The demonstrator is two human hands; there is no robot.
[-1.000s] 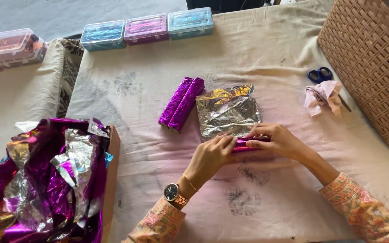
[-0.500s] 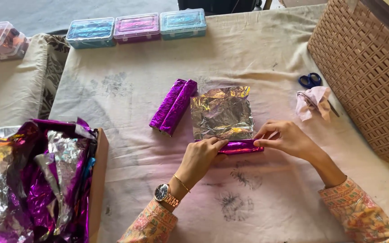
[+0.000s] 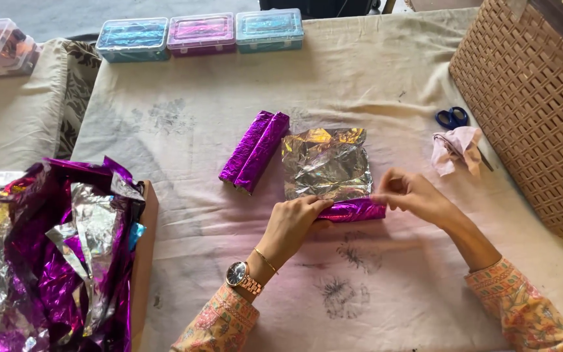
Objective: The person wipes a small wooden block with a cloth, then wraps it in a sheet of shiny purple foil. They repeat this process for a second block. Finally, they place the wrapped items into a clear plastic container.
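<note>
A square sheet of crinkled foil (image 3: pixel 326 163), silver side up, lies on the cloth-covered table (image 3: pixel 373 78). Its near edge is rolled into a purple foil roll (image 3: pixel 354 210). My left hand (image 3: pixel 291 225) presses the roll's left end with its fingertips. My right hand (image 3: pixel 412 194) pinches the roll's right end. Two finished purple foil rolls (image 3: pixel 255 151) lie side by side, just left of the sheet.
A box heaped with purple and silver foil scraps (image 3: pixel 60 254) stands at the left. Three lidded plastic boxes (image 3: pixel 200 32) line the far edge. A woven basket (image 3: pixel 535 111) fills the right side, with blue-handled scissors (image 3: pixel 452 117) and a crumpled pink cloth (image 3: pixel 454 148) beside it.
My hands have moved apart to the two ends of the purple roll, uncovering its middle. The view has shifted, so everything sits further right in the frame.
</note>
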